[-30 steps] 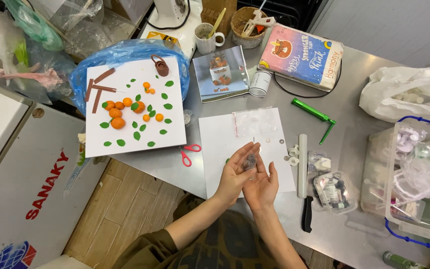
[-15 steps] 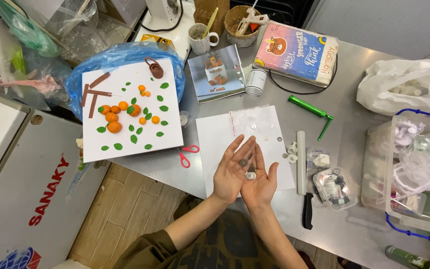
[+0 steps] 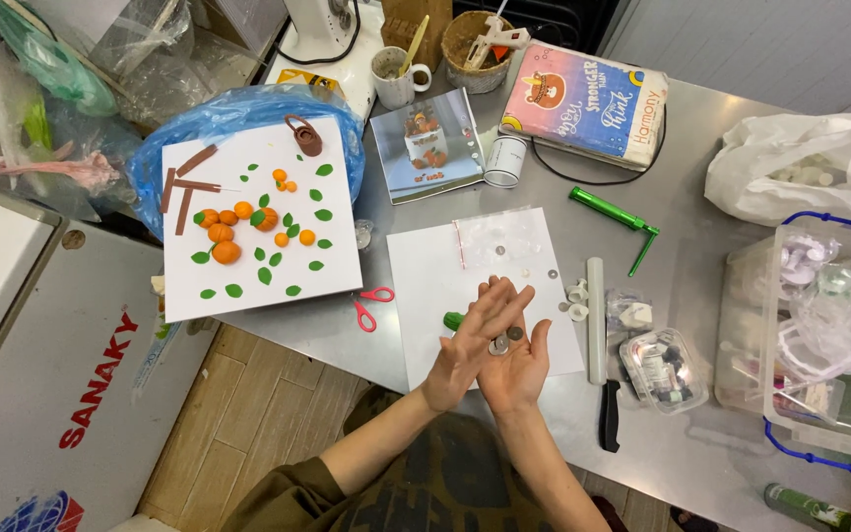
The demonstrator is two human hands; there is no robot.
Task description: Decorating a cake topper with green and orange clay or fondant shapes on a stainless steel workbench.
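On the gray metal table (image 3: 701,148), over white paper (image 3: 435,296), your flat left hand (image 3: 470,340) presses a small gray clay lump (image 3: 500,344) onto your open right hand (image 3: 516,366), so it rolls round.

Cluttered steel table (image 3: 701,128), white sheet (image 3: 425,286)
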